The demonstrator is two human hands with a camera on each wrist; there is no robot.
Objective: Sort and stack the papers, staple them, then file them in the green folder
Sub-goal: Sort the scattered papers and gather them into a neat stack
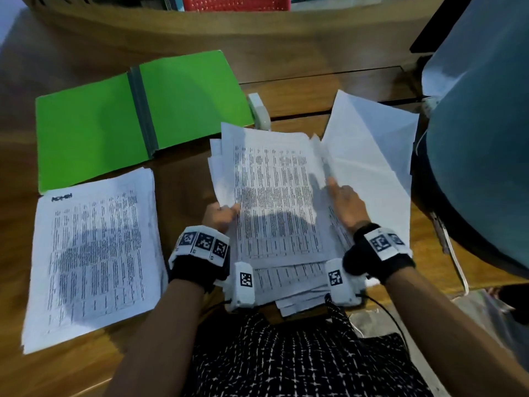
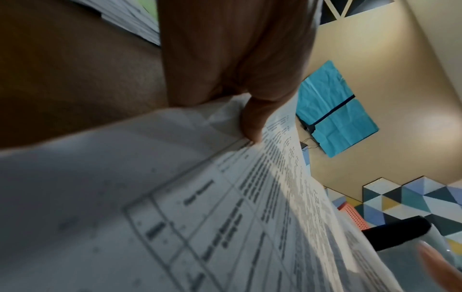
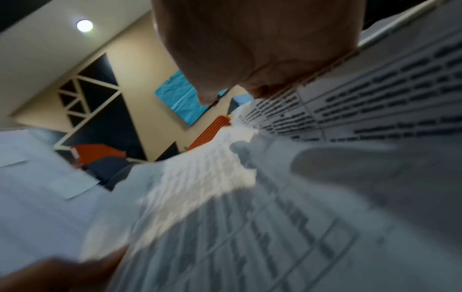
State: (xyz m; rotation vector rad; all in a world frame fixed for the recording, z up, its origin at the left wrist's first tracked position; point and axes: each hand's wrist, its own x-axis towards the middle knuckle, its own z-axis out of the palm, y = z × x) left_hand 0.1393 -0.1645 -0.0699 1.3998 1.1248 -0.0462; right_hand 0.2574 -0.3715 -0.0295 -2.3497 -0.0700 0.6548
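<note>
Both hands grip the loose papers (image 1: 274, 202): the left hand (image 1: 221, 216) pinches their left edge and the right hand (image 1: 347, 204), blurred up close, seems to peel sheets off the right. Sorting is underway; one pile (image 1: 94, 253) lies just in front of the open green folder (image 1: 137, 116), the stapler (image 1: 259, 111) beside the folder's right edge, stapling and filing still ahead.

An office, by the look of it: a wooden desk (image 1: 86, 365) carries printed tables on paper (image 1: 94, 253), an open green folder (image 1: 137, 116) and a white stapler (image 1: 260, 111) (partly hidden by sheets). Geometric wall panels (image 2: 412, 199) and a recessed ceiling light (image 3: 84, 25) show beyond.
</note>
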